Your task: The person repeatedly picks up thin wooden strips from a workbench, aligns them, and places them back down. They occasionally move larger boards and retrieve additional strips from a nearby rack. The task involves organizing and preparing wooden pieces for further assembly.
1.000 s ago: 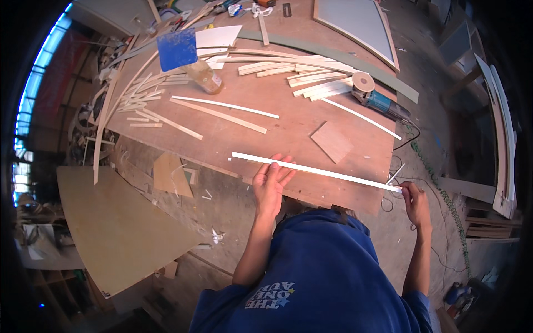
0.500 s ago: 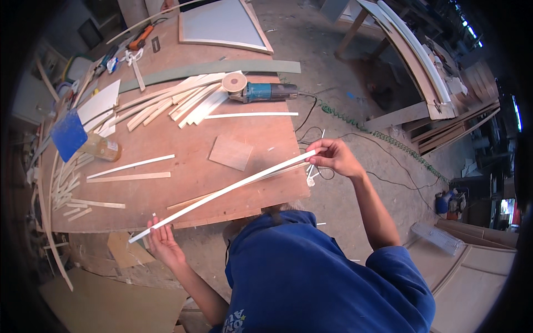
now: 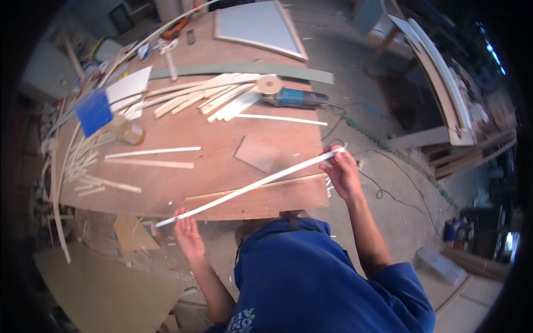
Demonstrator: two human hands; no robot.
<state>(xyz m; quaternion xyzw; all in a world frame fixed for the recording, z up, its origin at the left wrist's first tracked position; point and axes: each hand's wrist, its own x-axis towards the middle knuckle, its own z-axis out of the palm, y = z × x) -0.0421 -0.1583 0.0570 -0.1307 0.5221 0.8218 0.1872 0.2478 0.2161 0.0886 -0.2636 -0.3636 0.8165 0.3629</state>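
Note:
A long, narrow white strip [image 3: 266, 179] slants across in front of me, its left end lower and nearer. My left hand [image 3: 189, 236] holds it close to that end, thumb and fingertips against it. At the far right end my right hand [image 3: 345, 169] pinches the strip between thumb and fingers, just past the table's right edge. Beneath the strip, a thin wooden strip [image 3: 250, 188] lies along the near edge of the table [image 3: 222, 177]. A square wooden piece [image 3: 258, 154] rests flat behind it.
An angle grinder [image 3: 297, 98] lies beside a pile of wooden strips [image 3: 191, 100]. To the left are a bottle [image 3: 130, 132], a blue sheet [image 3: 94, 112] and several short offcuts [image 3: 89, 150]. A framed panel [image 3: 258, 28] sits at the back. A green coiled hose [image 3: 400, 150] crosses the floor.
The view has shifted, so the table sits further right in it. Both hands still hold the white strip; my right fingers now sit closer around its end.

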